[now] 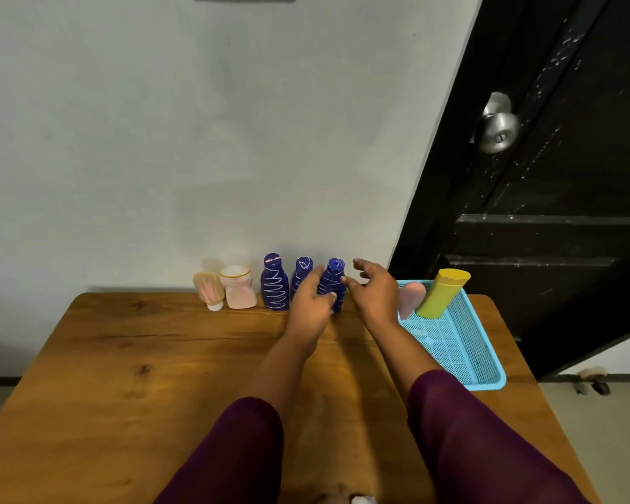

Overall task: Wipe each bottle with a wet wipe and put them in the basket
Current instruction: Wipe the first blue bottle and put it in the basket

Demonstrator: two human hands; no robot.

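Note:
Three dark blue bottles stand in a row at the back edge of the wooden table [161, 376]. My left hand [311, 303] grips the rightmost blue bottle [334, 276], thumb in front and fingers behind it. My right hand [373, 291] hovers just right of that bottle, fingers spread and holding nothing. The middle blue bottle [302, 271] is partly hidden by my left hand; the left blue bottle [274, 283] stands free. A pale pink bottle [238, 291] and a beige tube [209, 289] stand further left. A blue mesh basket [462, 343] at right holds a yellow bottle [442, 294] and a pink bottle [411, 298].
A grey wall rises right behind the bottles. A black door with a metal knob [497, 125] stands open behind the basket. A small white thing [362, 499] shows at the bottom edge of the view, near the table's front edge.

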